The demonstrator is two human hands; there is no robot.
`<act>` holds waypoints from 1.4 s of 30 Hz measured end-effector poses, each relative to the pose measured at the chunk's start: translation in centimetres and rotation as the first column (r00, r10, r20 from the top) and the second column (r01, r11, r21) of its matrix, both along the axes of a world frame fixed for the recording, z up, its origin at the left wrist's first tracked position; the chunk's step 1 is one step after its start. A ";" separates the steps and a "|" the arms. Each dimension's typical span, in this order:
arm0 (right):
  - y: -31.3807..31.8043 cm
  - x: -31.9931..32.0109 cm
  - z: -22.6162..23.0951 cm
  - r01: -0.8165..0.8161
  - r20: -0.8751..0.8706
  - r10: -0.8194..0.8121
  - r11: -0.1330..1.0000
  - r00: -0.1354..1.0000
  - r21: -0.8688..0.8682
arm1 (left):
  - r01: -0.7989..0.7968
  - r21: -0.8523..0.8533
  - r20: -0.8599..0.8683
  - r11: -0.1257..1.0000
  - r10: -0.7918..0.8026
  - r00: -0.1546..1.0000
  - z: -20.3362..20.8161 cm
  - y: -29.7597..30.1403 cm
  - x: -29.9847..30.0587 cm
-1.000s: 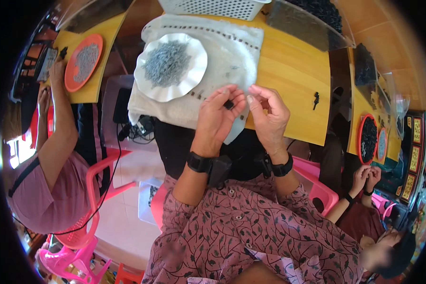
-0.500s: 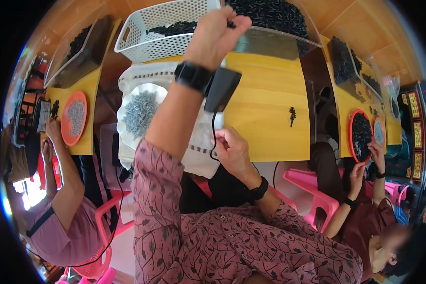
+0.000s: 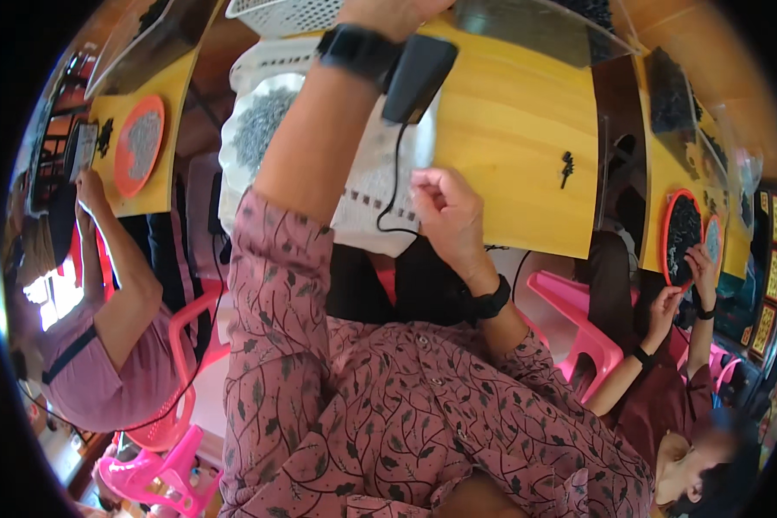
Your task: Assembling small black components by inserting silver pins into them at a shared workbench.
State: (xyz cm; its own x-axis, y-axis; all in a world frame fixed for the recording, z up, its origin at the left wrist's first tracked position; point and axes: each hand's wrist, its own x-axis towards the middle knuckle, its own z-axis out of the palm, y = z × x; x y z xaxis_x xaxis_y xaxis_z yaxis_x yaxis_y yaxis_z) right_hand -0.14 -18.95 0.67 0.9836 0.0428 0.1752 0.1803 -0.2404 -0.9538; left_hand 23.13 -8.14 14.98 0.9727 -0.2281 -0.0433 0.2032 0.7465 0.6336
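Note:
My left hand [image 3: 388, 12] reaches to the far side of the table, by the white perforated basket [image 3: 272, 17] and the clear bin [image 3: 527, 30]. Its fingers are cut off by the upper edge, so what it holds is hidden. My right hand [image 3: 447, 216] hovers near the right edge of the white cloth [image 3: 363, 211], fingers curled in; whatever they may hold cannot be made out. Under my left forearm, a white scalloped bowl [image 3: 228, 155] holds small grey metal pieces [image 3: 262, 121]. A little cluster of black parts [image 3: 566, 170] lies on the yellow tabletop [image 3: 509, 129].
A black box [image 3: 419, 79] with a dangling cable [image 3: 397, 181] is at my left wrist. Co-workers sit on both sides; an orange plate [image 3: 140, 145] is on the left, a red-rimmed tray of black parts [image 3: 684, 237] on the right. Pink chairs [image 3: 578, 324] stand nearby.
The view has tipped so the table sits higher in it. My left hand, which held a small black part by the bin, is now partly out of the picture. My right hand stays curled.

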 end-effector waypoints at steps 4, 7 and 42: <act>-0.5 -0.2 -0.9 0.106 -0.012 -0.107 0.993 0.994 -0.059 | -0.056 0.091 0.098 0.994 0.047 0.994 -3.2 6.5 -8.5; -0.2 -0.4 -0.5 0.075 0.046 -0.070 0.990 0.997 -0.123 | -0.362 0.207 0.049 0.909 0.360 0.932 -4.3 10.6 -16.6; 2.3 4.8 1.9 -0.183 0.150 0.407 0.670 0.901 -0.719 | -0.345 0.830 0.498 -0.439 0.304 0.812 -14.9 6.1 -26.2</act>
State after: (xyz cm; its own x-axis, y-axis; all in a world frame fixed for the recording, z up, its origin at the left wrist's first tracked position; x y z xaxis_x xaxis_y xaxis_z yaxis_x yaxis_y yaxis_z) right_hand 4.71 -16.69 2.60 0.8095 0.5378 0.2358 0.5817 -0.6797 -0.4468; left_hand -3.09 -2.01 0.09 0.8481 0.4322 0.3066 0.2059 -0.8019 0.5609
